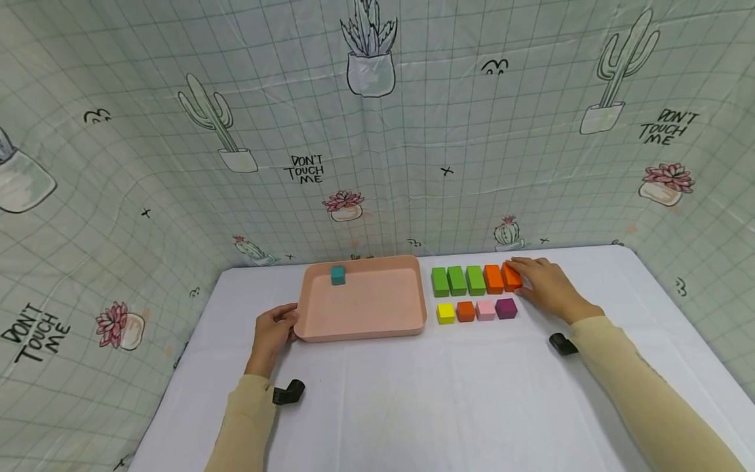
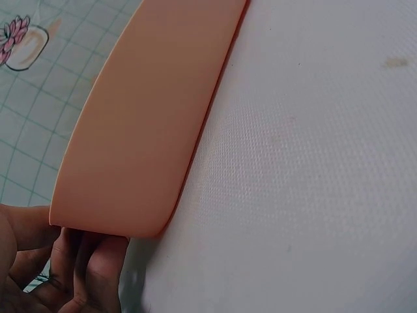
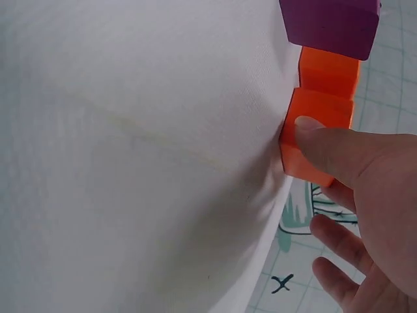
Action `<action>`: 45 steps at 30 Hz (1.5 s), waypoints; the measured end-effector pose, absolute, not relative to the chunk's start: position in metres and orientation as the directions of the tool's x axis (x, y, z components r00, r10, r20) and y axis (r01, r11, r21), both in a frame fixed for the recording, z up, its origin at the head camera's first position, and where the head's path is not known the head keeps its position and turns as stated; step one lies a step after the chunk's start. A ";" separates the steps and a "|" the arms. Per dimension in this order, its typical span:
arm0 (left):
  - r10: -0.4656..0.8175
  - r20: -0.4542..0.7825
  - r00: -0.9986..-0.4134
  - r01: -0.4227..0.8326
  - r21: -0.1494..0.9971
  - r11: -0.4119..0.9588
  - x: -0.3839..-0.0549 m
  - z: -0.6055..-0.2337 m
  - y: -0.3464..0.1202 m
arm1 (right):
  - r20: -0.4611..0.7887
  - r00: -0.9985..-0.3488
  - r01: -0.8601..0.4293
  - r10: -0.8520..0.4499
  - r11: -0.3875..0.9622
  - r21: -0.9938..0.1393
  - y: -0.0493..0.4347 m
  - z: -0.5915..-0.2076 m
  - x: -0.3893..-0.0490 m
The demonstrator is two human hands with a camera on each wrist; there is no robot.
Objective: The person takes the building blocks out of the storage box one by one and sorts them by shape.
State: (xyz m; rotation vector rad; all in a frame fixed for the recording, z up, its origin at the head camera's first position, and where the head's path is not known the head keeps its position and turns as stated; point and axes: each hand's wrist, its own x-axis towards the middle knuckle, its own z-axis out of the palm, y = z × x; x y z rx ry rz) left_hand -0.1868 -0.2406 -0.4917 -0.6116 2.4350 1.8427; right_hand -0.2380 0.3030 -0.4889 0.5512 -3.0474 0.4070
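A pink tray (image 1: 377,301) lies on the white table, with a small teal cube (image 1: 337,275) near its back left. My left hand (image 1: 273,333) grips the tray's left front corner; in the left wrist view the thumb is at the rim and curled fingers (image 2: 104,267) are against the end wall. To the right of the tray, my right hand (image 1: 548,286) pinches the rightmost orange block (image 1: 512,280) of the back row. The right wrist view shows the thumb (image 3: 326,147) on this block's near face and the other fingers spread behind it.
Left of the held block stand another orange block (image 1: 493,279) and several green blocks (image 1: 457,281). In front sit yellow (image 1: 445,313), orange (image 1: 466,311), pink (image 1: 485,310) and purple (image 1: 506,308) cubes. A patterned cloth (image 1: 413,131) rises behind the table.
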 end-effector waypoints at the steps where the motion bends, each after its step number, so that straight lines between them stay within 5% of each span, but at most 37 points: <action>1: -0.293 -0.254 -0.922 -0.324 0.920 0.222 -0.187 -0.492 -0.241 | 0.066 -0.937 -0.350 -0.344 0.904 -0.246 0.303 -0.488 -0.237; 14: -0.298 -0.249 -0.922 -0.321 0.921 0.223 -0.187 -0.493 -0.241 | 0.210 -0.893 -0.440 -0.399 0.872 -0.213 0.276 -0.462 -0.228; 29: -0.303 -0.258 -0.918 -0.333 0.914 0.233 -0.187 -0.493 -0.239 | 0.372 -0.748 -0.634 -0.550 0.759 -0.152 0.210 -0.450 -0.213; 45: -0.310 -0.265 -0.913 -0.345 0.907 0.242 -0.188 -0.494 -0.240 | 0.403 -0.630 -0.754 -0.664 0.647 -0.112 0.139 -0.443 -0.221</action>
